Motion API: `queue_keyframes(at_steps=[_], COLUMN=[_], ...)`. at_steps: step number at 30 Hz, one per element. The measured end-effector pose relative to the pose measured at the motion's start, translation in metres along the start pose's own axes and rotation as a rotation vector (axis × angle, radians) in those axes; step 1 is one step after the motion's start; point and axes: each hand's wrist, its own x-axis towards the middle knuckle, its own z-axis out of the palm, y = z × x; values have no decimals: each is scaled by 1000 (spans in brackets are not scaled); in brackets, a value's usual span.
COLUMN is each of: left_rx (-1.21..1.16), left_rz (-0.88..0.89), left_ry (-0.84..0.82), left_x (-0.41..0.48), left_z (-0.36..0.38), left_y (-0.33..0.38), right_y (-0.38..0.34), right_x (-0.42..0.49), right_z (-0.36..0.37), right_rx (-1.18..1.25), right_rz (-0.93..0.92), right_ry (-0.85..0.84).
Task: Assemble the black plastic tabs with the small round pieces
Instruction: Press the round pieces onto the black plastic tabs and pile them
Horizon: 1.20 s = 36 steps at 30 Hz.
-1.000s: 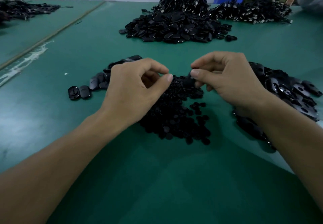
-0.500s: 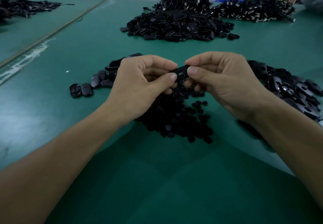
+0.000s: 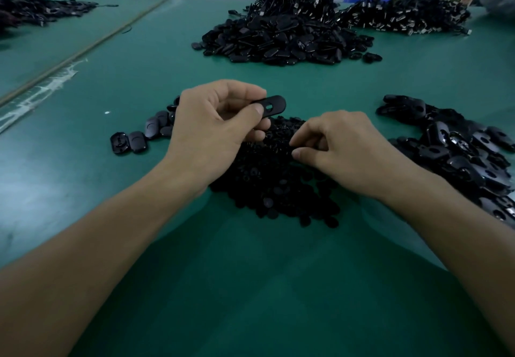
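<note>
**Tab held up by the left hand, right hand down in the round pieces**

The left hand (image 3: 217, 125) holds one black tab (image 3: 274, 104) just above the table (image 3: 250, 287), near its middle. Thumb and forefinger are clamped on the tab's left end. Its long axis runs roughly side to side, and the free end points right and slightly away from the person. The tab's hole sits just past the thumb tip, uncovered and facing up towards the camera.

The right hand (image 3: 351, 147) lies lower and nearer the person. It rests on the heap of small round pieces (image 3: 278, 189), which spreads between the two wrists. Its fingertips (image 3: 299, 155) are curled in close together and point left. Black on black hides whether they already pinch a piece.

The coming move turns on this relation: the hole lies up, left and farther off from the right fingertips, with the heap under both. The right hand is the nearer one to feed it, so a piece would probably have to rise and travel leftward to meet the hole. More loose tabs (image 3: 459, 158) are heaped towards the right edge.
</note>
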Motion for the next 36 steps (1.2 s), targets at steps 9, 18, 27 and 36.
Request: queue_keyframes(at_steps=[9,18,27,36], left_rx=[26,29,4,29], left_rz=[-34,-41,6,48], left_ry=[17,7,-5,-19], left_x=[-1,-1,0,0], left_z=[0,2,2,2], left_y=[0,1,-1,-1], right_y=[-3,-13,-17,-18], right_x=[1,-4,-6,-6], right_z=[0,-10,-14,-13], right_rx=[-106,546,794,778], right_rz=[-28,-7,7,12], right_ry=[53,204,117,140])
